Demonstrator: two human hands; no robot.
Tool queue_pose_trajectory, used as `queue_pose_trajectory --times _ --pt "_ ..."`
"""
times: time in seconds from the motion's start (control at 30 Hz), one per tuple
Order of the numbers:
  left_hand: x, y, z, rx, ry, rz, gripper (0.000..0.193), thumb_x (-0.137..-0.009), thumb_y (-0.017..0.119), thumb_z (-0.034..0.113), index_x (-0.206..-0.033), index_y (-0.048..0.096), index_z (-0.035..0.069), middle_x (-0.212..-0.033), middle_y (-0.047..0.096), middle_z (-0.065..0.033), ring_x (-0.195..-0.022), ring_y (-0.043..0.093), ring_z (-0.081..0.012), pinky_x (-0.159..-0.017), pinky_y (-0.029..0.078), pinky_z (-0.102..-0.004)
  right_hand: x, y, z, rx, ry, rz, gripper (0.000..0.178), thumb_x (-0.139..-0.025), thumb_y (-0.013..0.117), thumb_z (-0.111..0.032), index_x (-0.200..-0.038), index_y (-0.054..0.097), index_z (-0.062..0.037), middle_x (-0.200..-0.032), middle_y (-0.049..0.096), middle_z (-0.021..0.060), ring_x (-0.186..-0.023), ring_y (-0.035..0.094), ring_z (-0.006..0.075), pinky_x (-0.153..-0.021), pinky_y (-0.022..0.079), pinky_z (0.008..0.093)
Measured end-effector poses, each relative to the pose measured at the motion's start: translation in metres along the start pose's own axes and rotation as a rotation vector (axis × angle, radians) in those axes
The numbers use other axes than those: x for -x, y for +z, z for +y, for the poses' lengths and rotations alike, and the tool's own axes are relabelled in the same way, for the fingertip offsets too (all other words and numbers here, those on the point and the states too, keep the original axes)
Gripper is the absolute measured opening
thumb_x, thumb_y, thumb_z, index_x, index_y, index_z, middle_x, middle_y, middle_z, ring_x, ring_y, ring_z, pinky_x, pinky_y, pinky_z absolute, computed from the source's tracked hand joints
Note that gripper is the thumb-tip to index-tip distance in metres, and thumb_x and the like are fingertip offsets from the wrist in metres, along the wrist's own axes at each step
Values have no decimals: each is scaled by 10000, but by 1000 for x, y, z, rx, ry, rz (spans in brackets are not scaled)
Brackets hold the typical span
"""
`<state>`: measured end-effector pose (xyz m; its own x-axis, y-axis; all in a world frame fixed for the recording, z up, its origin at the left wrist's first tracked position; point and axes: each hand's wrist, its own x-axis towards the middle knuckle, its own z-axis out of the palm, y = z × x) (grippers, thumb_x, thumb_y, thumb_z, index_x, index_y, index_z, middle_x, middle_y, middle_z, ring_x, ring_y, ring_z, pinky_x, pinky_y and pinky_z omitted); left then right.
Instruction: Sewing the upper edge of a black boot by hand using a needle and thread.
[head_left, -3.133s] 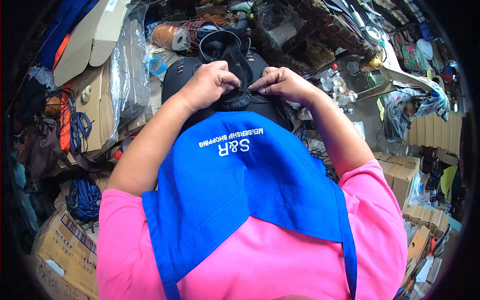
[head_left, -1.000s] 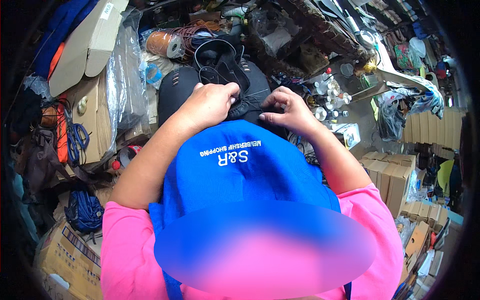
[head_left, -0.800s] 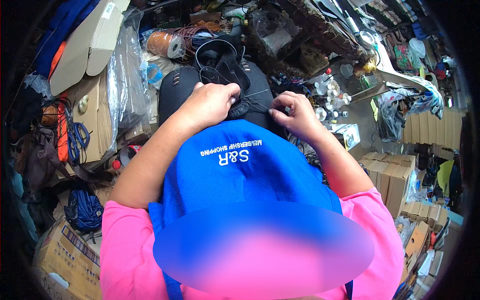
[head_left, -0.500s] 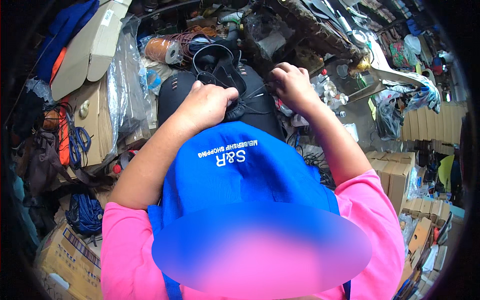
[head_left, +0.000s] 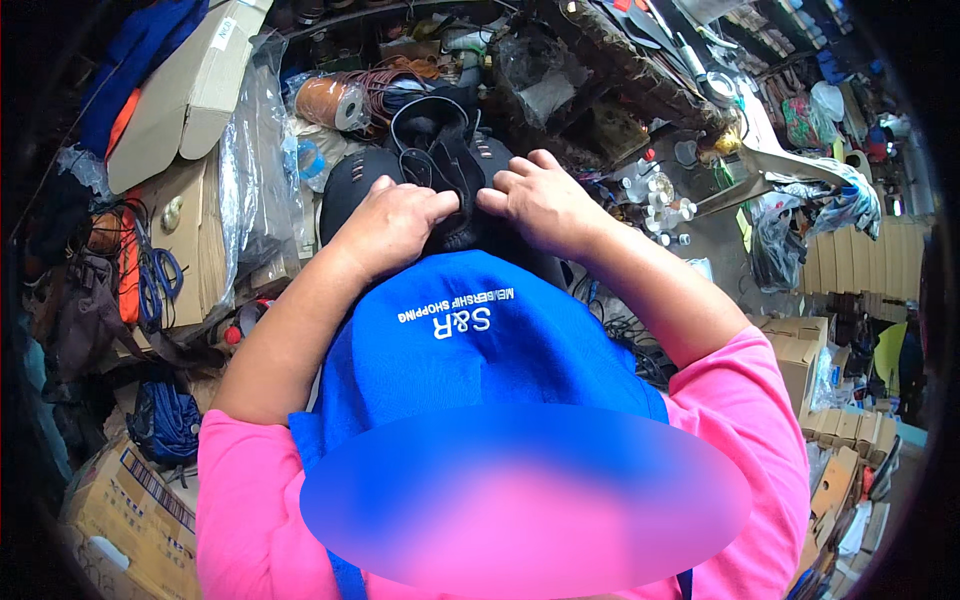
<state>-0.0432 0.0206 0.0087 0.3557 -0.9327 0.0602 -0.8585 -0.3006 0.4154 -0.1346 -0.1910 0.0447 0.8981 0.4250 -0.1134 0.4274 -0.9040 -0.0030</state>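
A black shoe [head_left: 455, 165] with a loose collar and laces rests over my black-clad knees, just beyond the blue apron [head_left: 460, 360]. My left hand [head_left: 395, 228] is closed at the shoe's left side, its thumb and fingers gripping the edge. Across from it, my right hand [head_left: 545, 205] is closed close to the shoe's right side, fingers bent in toward the middle. Whatever thin thing the right fingers may hold is hidden behind them. Part of the shoe lies out of sight below both hands.
An orange thread spool [head_left: 330, 103] lies beyond my left knee, near cardboard sheets [head_left: 185, 235] and clear plastic. Blue-handled scissors [head_left: 160, 275] hang at the left. Several small white bottles [head_left: 660, 190] stand at the right. Stacked cardboard boxes [head_left: 795, 350] are farther right.
My right hand has moved left and inward, from beyond the shoe's right side to close beside it. The left hand stays at the shoe, shifted slightly nearer to me.
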Motion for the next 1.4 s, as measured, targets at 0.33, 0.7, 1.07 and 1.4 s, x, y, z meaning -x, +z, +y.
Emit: queue_pose_trajectory --times 0.33,0.7,1.07,1.4 --pt "78 -49 -10 84 -135 184 132 -789 595 -1 -902 616 64 -889 612 -85 -897 588 -252 -829 396 -361 39 24 33 -61 70 72 221 -750 575 -118 -970 585 -136 -910 578 78 -945 544 276 -863 409 408" --pt "31 -43 20 1031 -83 578 98 -917 583 127 -909 597 30 -1011 654 -145 -1019 609 -241 -939 433 -362 -2 38 0 -1653 369 660 257 -966 545 -285 -956 592 -32 -858 640 63 -808 586 124 -780 473 289" --pt "85 -13 -44 1792 -215 865 178 -974 479 211 -862 523 79 -771 584 -71 -1049 595 -351 -978 428 -482 15 44 22 -2113 569 968 185 -985 496 -271 -902 496 -105 -624 418 -18 -562 447 113 -736 483 342" --pt "237 -131 -107 1382 -130 1199 97 -948 525 129 -859 532 91 -646 392 29 -546 328 -76 -541 305 -228 207 70 159 -1570 1001 1172 127 -968 528 -256 -978 538 -130 -723 478 -26 -618 450 80 -566 395 253"
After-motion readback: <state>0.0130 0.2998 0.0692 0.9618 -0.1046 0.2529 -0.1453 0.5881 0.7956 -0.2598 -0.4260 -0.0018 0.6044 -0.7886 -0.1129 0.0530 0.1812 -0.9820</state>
